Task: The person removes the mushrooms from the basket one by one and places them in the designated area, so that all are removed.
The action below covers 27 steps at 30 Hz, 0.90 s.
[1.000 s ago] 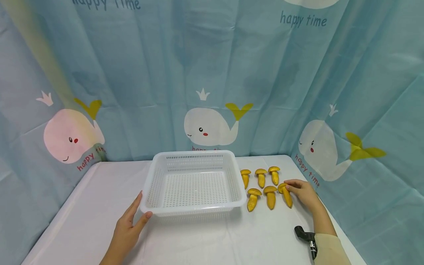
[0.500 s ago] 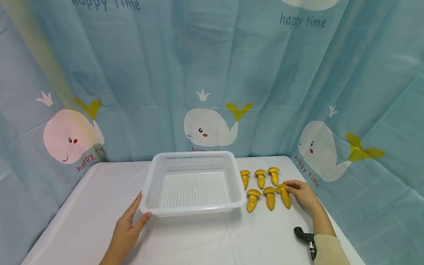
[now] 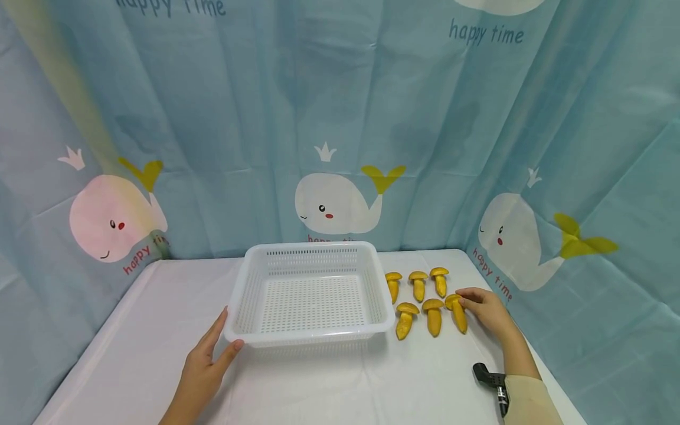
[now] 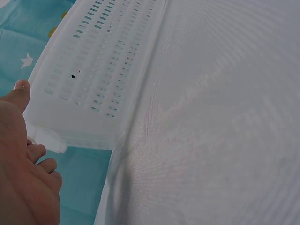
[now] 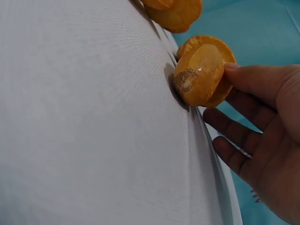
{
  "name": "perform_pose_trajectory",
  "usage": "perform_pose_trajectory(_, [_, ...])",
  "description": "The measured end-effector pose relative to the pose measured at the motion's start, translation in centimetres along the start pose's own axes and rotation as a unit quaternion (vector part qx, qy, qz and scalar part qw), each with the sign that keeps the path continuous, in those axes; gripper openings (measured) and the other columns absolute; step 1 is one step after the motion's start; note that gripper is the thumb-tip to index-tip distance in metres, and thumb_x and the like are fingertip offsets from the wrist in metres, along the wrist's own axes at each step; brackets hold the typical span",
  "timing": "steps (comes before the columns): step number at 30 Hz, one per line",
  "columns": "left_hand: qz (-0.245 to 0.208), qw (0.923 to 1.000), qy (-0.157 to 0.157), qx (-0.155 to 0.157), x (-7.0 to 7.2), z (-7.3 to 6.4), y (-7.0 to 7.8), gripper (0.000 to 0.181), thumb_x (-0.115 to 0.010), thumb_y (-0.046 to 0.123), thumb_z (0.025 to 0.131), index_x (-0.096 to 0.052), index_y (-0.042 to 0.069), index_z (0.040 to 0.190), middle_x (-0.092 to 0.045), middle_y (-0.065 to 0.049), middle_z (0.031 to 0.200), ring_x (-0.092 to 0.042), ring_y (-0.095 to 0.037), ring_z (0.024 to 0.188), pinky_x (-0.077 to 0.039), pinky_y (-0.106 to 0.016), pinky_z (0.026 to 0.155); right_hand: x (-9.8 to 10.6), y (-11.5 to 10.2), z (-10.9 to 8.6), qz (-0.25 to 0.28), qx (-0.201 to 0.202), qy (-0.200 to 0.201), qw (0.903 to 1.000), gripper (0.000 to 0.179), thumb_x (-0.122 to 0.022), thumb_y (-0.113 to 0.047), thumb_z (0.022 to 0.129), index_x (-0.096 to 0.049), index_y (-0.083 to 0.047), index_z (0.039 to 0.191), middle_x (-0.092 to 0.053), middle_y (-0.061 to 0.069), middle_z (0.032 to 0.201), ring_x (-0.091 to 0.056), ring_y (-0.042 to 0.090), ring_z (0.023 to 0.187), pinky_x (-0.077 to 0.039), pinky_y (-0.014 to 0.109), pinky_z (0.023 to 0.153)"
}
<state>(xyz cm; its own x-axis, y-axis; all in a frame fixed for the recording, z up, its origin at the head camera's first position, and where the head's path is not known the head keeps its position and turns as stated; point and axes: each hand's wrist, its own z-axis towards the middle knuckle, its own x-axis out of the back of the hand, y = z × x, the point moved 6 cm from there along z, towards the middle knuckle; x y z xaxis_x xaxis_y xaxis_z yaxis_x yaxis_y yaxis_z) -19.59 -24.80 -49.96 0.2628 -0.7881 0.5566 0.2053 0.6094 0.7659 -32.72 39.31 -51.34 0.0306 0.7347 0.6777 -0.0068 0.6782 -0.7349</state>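
Note:
My right hand (image 3: pixel 486 310) holds the cap of a yellow mushroom (image 3: pixel 458 314) at the right end of the front row. In the right wrist view the thumb (image 5: pixel 255 77) presses on the cap; the index fingertip is hidden behind it, and the other fingers stay off it. The mushroom (image 5: pixel 199 75) lies on the white table, its stem end towards that camera. A white perforated plastic basket (image 3: pixel 313 337) stands mid-table. My left hand (image 3: pixel 202 366) rests spread at its near-left corner, thumb at the front rim and straight index finger along the left side.
More yellow mushrooms (image 3: pixel 434 319) lie in two rows to the right of the basket, caps towards the back. A blue curtain (image 3: pixel 329 118) with printed whales hangs behind the table (image 3: pixel 319 389). A black wrist device (image 3: pixel 491 381) sits by the right sleeve (image 3: pixel 531 401).
The stem of the mushroom at my right hand has swung slightly left, straightening it a little. My left hand and the basket have stayed in place.

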Motion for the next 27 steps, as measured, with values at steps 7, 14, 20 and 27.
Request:
perform_pose_trajectory(7, [-0.003, 1.0000, 0.000, -0.006, 0.14, -0.08, 0.34, 0.078, -0.070, 0.029, 0.099, -0.027, 0.023, 0.164, -0.029, -0.007, 0.166, -0.030, -0.030, 0.150, -0.021, 0.005, 0.099, -0.01, -0.03, 0.07, 0.002, -0.003, -0.003, 1.0000, 0.036, -0.063, -0.028, 0.104, -0.068, -0.005, 0.131, -0.069, 0.016, 0.129, -0.061, 0.035, 0.121, -0.049, 0.054, 0.106])
perform_pose_trajectory(14, [-0.009, 0.9999, -0.004, -0.011, 0.11, 0.00, 0.35, 0.079, -0.071, 0.028, 0.099, -0.027, 0.025, 0.164, -0.029, -0.007, 0.166, -0.031, -0.038, 0.150, -0.021, 0.004, 0.100, -0.08, 0.38, 0.14, -0.004, -0.005, 0.000, 1.0000, 0.037, -0.063, -0.031, 0.104, -0.068, -0.005, 0.131, -0.069, 0.016, 0.128, -0.062, 0.035, 0.121, -0.049, 0.054, 0.106])
perform_pose_trajectory(20, [-0.002, 0.9999, -0.001, -0.012, 0.12, 0.01, 0.30, 0.079, -0.071, 0.029, 0.098, -0.026, 0.029, 0.163, -0.029, -0.005, 0.166, -0.033, -0.041, 0.149, -0.021, 0.004, 0.100, -0.07, 0.35, 0.10, -0.001, -0.001, -0.004, 1.0000, 0.038, -0.064, -0.030, 0.104, -0.068, -0.005, 0.132, -0.069, 0.016, 0.129, -0.062, 0.034, 0.121, -0.050, 0.054, 0.106])
perform_pose_trajectory(27, [0.005, 0.9998, 0.006, -0.018, 0.29, 0.04, 0.44, 0.080, -0.073, 0.029, 0.097, -0.028, 0.027, 0.163, -0.030, -0.005, 0.166, -0.034, -0.039, 0.148, -0.021, 0.005, 0.099, 0.10, -0.28, 0.03, 0.002, -0.007, -0.007, 0.9999, 0.036, -0.063, -0.029, 0.104, -0.068, -0.006, 0.131, -0.069, 0.016, 0.130, -0.060, 0.035, 0.123, -0.049, 0.055, 0.106])
